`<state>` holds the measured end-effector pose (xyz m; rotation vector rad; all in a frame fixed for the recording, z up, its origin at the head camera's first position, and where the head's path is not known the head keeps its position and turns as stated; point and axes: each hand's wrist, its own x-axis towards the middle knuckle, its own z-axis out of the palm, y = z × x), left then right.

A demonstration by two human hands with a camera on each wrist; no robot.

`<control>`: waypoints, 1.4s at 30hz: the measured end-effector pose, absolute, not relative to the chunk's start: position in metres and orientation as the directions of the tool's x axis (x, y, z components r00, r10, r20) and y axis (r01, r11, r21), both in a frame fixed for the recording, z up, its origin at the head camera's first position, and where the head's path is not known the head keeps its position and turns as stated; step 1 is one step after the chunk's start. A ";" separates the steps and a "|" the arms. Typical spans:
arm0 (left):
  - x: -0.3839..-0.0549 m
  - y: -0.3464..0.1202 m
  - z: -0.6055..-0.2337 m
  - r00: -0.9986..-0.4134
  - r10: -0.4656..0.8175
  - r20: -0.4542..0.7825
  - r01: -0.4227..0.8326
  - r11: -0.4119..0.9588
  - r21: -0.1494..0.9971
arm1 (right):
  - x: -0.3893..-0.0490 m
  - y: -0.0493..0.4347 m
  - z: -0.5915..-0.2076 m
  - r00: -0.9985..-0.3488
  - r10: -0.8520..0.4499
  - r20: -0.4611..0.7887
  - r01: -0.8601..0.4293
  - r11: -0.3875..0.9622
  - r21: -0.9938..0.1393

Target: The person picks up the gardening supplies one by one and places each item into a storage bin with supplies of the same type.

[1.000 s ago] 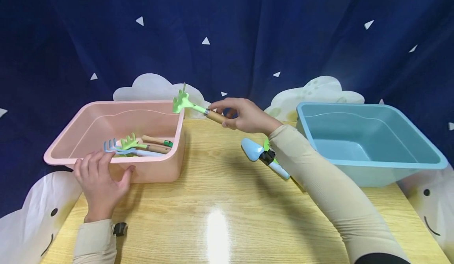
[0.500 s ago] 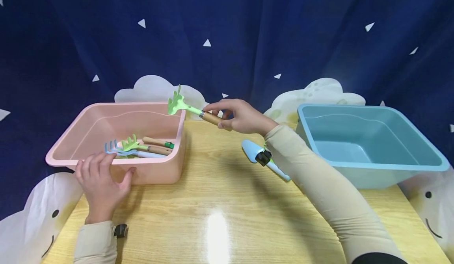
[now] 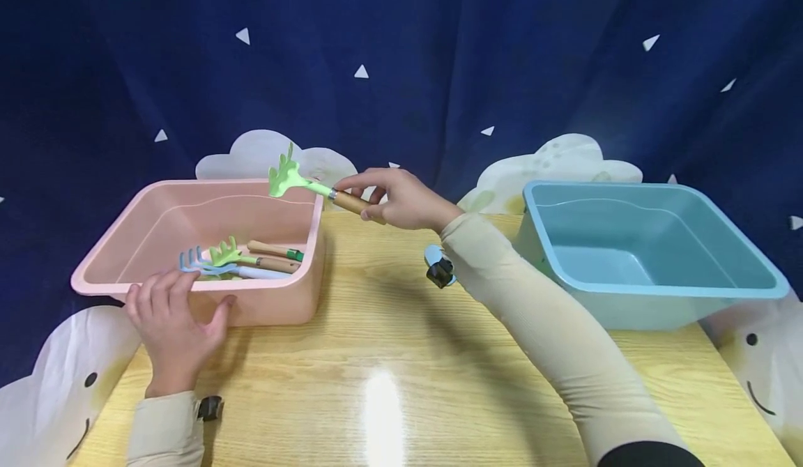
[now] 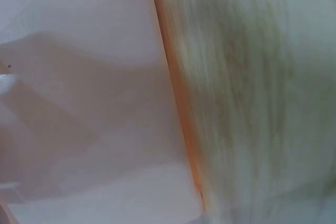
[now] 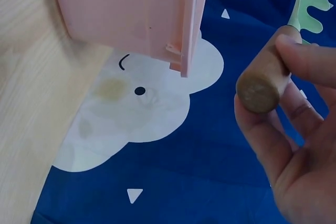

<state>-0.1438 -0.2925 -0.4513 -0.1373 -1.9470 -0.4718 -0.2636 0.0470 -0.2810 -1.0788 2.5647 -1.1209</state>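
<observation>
My right hand [image 3: 401, 201] pinches the wooden handle of a small green hand rake [image 3: 287, 176], whose tines now hang above the right part of the pink bin's opening. In the right wrist view thumb and fingers wrap the handle [image 5: 262, 77]. My left hand [image 3: 176, 327] rests on the front rim of the pink bin [image 3: 314, 258], fingers over the edge and thumb against the outer wall. Inside that bin lie a blue rake [image 3: 207, 265], another green rake [image 3: 228, 252] and a wooden handle with a green collar [image 3: 272, 249]. The left wrist view shows only bin wall and tabletop.
A blue bin [image 3: 652, 289] stands on the right of the wooden table [image 3: 351, 355]. Under my right forearm lies a blue trowel [image 3: 433, 254], mostly hidden behind the sleeve and the black wrist device [image 3: 440, 272]. A dark blue curtain [image 3: 401, 70] hangs behind.
My right hand has carried the green rake leftward, from the pink bin's right edge to over its opening. The forearm now covers more of the trowel. My left hand stays on the rim.
</observation>
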 end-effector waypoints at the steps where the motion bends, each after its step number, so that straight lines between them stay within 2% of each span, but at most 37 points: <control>1: -0.144 -0.294 -0.451 -0.419 -0.119 0.900 0.306 0.915 0.264 | -0.264 0.045 -0.282 -0.732 -0.664 0.149 -0.559 0.462 -0.688; 7: -0.137 -0.299 -0.452 -0.420 -0.127 0.899 0.295 0.918 0.267 | -0.265 0.031 -0.287 -0.717 -0.683 0.138 -0.559 0.446 -0.699; 16: -0.136 -0.297 -0.453 -0.376 -0.133 0.917 0.311 0.914 0.260 | -0.265 0.024 -0.286 -0.703 -0.698 0.137 -0.580 0.451 -0.679; 26: -0.141 -0.296 -0.451 -0.426 -0.108 0.898 0.305 0.918 0.255 | -0.264 0.021 -0.283 -0.715 -0.688 0.127 -0.572 0.470 -0.672; 33: -0.139 -0.297 -0.453 -0.421 -0.111 0.900 0.301 0.919 0.254 | -0.268 0.011 -0.283 -0.705 -0.698 0.128 -0.577 0.458 -0.676; 42: -0.141 -0.298 -0.452 -0.443 -0.102 0.891 0.301 0.919 0.255 | -0.277 -0.012 -0.284 -0.689 -0.712 0.136 -0.593 0.447 -0.670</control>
